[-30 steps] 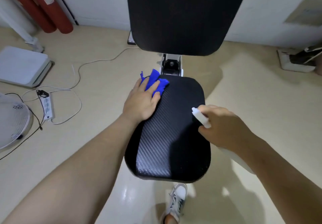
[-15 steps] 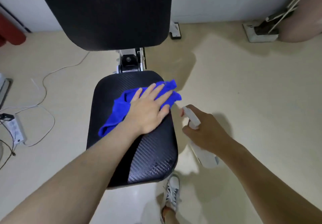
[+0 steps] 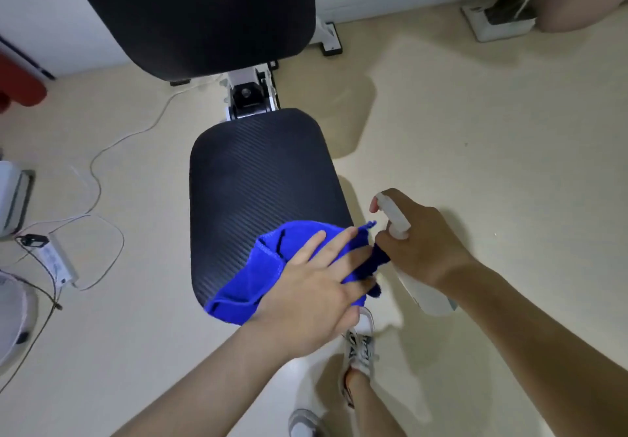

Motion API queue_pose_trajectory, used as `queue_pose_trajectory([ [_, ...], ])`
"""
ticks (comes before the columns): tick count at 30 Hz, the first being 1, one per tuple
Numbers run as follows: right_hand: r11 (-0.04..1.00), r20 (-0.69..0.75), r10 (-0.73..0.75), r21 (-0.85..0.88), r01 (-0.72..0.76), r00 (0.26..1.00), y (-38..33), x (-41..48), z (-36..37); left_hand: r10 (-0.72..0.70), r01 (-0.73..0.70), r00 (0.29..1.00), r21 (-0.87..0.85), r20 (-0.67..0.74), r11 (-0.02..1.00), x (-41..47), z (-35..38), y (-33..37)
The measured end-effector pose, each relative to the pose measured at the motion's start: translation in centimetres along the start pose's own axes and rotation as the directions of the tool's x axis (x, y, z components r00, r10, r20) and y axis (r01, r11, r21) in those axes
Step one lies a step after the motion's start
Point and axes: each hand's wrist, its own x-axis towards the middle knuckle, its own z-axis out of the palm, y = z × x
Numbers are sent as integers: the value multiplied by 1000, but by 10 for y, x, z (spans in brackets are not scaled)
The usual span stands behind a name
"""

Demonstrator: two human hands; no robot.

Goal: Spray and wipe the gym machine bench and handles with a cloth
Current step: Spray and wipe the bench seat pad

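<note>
Left grip (image 3: 316,287) presses cloth (image 3: 244,283) at seat (image 3: 258,178) edge | right grip (image 3: 428,246): bottle (image 3: 426,292)

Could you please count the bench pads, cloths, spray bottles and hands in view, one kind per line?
Bench pads: 2, seat and backrest
Cloth: 1
Spray bottle: 1
Hands: 2, left hand and right hand
Total: 6
</note>
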Motion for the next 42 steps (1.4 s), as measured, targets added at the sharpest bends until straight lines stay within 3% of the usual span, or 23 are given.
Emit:
queue_pose_trajectory([
  [4, 999, -25, -51, 18, 52, 998, -9, -38, 25, -48, 53, 997, 75, -60, 996, -26, 14, -3],
  [7, 990, -70, -143, 3, 144, 987, -20, -67, 51, -254, 255, 948, -21, -191, 967, -69, 27, -17],
  [9, 984, -40, -176, -26, 175, 984, -30, -81, 68, -450, 409, 853, -197, -264, 891, -94, 36, -26],
  [11, 986, 32, -168, 9, 167, 985, -43, -91, 84, -649, 489, 701, -464, -294, 738, -101, 40, -27],
  [13, 984, 68, -179, 17, 179, 981, -53, -97, 97, -770, 457, 581, -677, -265, 577, -92, 42, -23],
  [16, 978, 80, -169, -109, 177, 982, -67, -97, 109, -920, 344, 369, -900, -132, 267, -83, 41, -31],
  [18, 970, 83, -139, -189, 152, 987, -76, -93, 107, -951, 276, 308, -960, 40, 49, -84, 42, -47],
  [20, 956, 95, -114, -258, 136, 989, -84, -87, 99, -936, 287, 332, -958, 117, -18, -83, 41, -60],
  [22, 954, 90, -81, -281, 104, 993, -91, -77, 86, -921, 372, 385, -923, 57, 98, -77, 38, -71],
  [24, 959, 74, -36, -277, 55, 997, -97, -68, 72, -875, 507, 480, -794, -62, 334, -70, 31, -76],
  [26, 961, 56, -21, -275, 35, 998, -99, -54, 58, -771, 586, 615, -558, -166, 588, -65, 27, -74],
  [29, 949, 36, -60, -306, 69, 998, -101, -37, 44, -595, 530, 782, -303, -187, 792, -70, 22, -33],
  [32, 939, 21, -122, -322, 122, 992, -98, -23, 33, -450, 376, 873, -327, -189, 867, -54, 17, -1],
  [37, 937, -15, -124, -331, 112, 992, -93, -4, 15, -261, 185, 930, -285, -259, 940, -1, 7, -10],
  [42, 944, 21, -84, -319, 87, 996, -85, 18, -2, -340, 279, 932, -347, -127, 895, 39, -10, -61],
])
